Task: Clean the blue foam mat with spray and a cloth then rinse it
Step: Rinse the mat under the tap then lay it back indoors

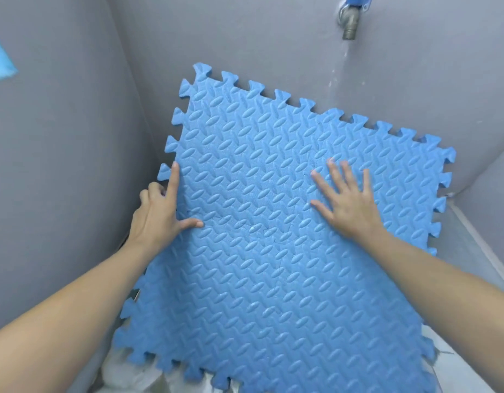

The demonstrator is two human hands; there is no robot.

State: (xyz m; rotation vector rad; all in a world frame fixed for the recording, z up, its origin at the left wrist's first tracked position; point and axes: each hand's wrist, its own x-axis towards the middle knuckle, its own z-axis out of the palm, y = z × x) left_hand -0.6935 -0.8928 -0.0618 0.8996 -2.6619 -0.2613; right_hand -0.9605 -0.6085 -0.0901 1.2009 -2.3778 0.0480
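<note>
Grey walls (60, 165) meet in a corner; metal tap (348, 24) far right, above. Blue foam mat (273, 265) leans tilted into the corner, under the tap. Left hand (157, 211) grips its left edge, thumb on the face. Right hand (350, 202) lies flat, fingers spread, pressing the mat's face.

Both bare forearms reach forward from the lower corners, wrists roughly straight. The left hand (157, 211) has its index finger pointing straight up and its thumb spread out to the right, while its other fingers curl back behind the grip. The right hand (348, 204) lies flat, palm down, fingers straight and fanned apart, thumb stretched left.
</note>
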